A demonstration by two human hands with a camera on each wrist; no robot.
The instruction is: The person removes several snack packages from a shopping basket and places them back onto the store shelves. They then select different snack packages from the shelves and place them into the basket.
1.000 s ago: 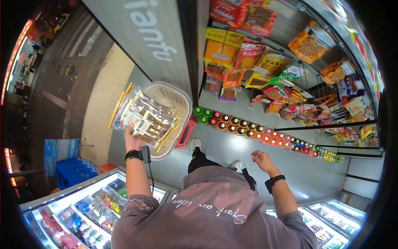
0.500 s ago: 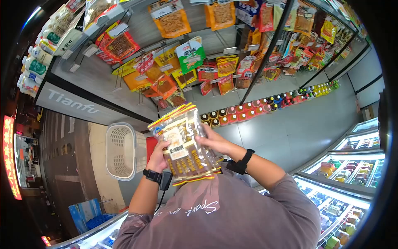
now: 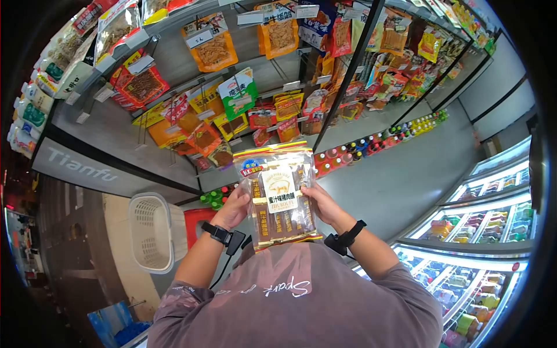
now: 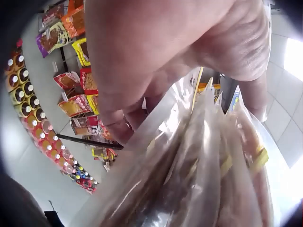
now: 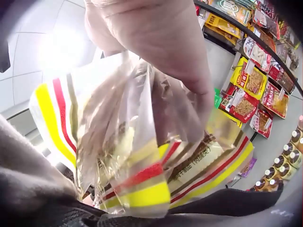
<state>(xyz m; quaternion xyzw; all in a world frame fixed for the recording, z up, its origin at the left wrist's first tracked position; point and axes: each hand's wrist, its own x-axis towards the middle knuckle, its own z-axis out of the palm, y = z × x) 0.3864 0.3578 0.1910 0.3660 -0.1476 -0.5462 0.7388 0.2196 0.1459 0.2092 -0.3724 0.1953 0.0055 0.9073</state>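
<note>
Several stacked clear snack bags (image 3: 281,200) with red and yellow edges are held upright before the chest, the front label facing the head camera. My left hand (image 3: 233,207) grips their left side, and my right hand (image 3: 325,206) grips the right side. In the left wrist view, the left hand (image 4: 175,52) pinches the side edges of several bags (image 4: 199,165) between thumb and fingers. The right wrist view has the right hand (image 5: 161,42) over the crinkled bags (image 5: 123,142), its fingertips partly hidden.
A white basket (image 3: 152,232) stands at the left beside a red object (image 3: 196,225). Hanging snack packets (image 3: 203,136) fill the racks ahead, with rows of bottles (image 3: 348,155) on the floor below. Lit freezer cases (image 3: 464,272) line the right.
The bags went from over the basket at the left to in front of the chest, and have since turned more upright. The right hand came in and took hold of their right side.
</note>
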